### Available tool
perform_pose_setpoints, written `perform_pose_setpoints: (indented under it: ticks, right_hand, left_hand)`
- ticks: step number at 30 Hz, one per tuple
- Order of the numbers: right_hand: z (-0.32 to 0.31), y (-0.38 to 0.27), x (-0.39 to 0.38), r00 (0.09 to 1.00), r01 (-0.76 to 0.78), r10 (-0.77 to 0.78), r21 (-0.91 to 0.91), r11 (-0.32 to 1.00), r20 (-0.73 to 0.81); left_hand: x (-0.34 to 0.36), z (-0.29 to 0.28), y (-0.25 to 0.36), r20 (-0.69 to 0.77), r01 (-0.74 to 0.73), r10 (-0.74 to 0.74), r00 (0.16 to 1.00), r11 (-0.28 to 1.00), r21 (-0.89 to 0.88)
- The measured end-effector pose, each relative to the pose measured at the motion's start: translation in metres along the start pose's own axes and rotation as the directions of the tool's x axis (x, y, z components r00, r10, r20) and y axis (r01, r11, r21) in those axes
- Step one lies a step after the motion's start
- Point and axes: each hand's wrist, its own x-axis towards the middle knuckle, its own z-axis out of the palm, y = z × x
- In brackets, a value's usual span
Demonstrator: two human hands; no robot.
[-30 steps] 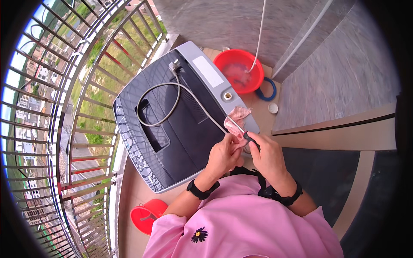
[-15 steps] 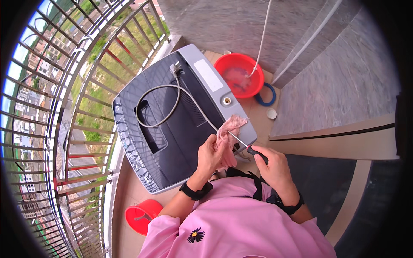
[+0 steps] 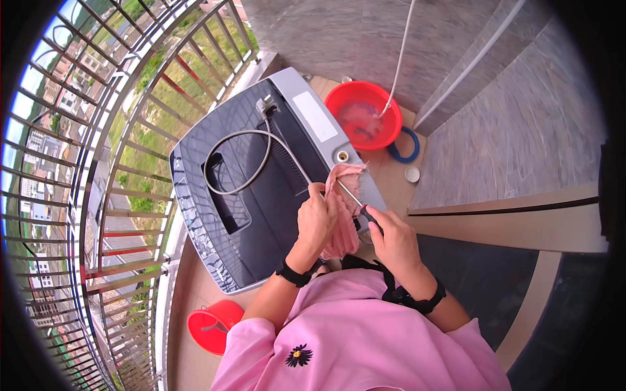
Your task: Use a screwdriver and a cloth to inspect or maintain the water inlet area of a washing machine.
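My left hand is closed on a pink cloth, which hangs down from it over the near right corner of a washing machine. In my right hand is the dark handle of a screwdriver; its metal shaft points up and left, with the tip against or in the cloth. A grey power cord with a plug lies looped on the machine's dark lid. Close beyond the cloth, a round brass-coloured inlet sits on the machine's grey rear strip.
A red basin with water and a white hose stands beyond the machine by the wall. Near it lie a blue ring and a small white cup. A red bucket is at lower left. Metal railing runs along the left.
Both hands have shifted slightly left. The cloth now spreads differently and hangs longer below my left hand, and the screwdriver has moved up and left with my right hand.
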Motion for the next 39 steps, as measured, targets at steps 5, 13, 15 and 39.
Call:
perform_pose_setpoints:
  ticks: [5, 13, 15, 39]
  right_hand:
    - [0.027, -0.019, 0.016, 0.999, 0.021, -0.014, -0.169, 0.985, 0.041]
    - [0.053, -0.020, 0.031, 0.990, -0.078, 0.103, -0.227, 0.971, 0.101]
    - [0.057, -0.016, 0.031, 0.996, -0.053, 0.066, -0.218, 0.974, 0.054]
    - [0.026, -0.029, 0.031, 0.960, -0.113, 0.183, -0.301, 0.947, 0.213]
  left_hand:
    - [-0.003, -0.010, 0.008, 0.083, -0.001, 0.012, 0.996, 0.991, -0.134]
    - [-0.006, -0.017, 0.007, 0.024, -0.071, 0.086, 0.996, 0.928, -0.365]
    - [-0.004, -0.018, 0.000, 0.123, 0.017, 0.019, 0.992, 0.957, -0.289]
    - [-0.024, -0.025, 0.010, 0.631, 0.058, 0.114, 0.768, 0.968, -0.245]
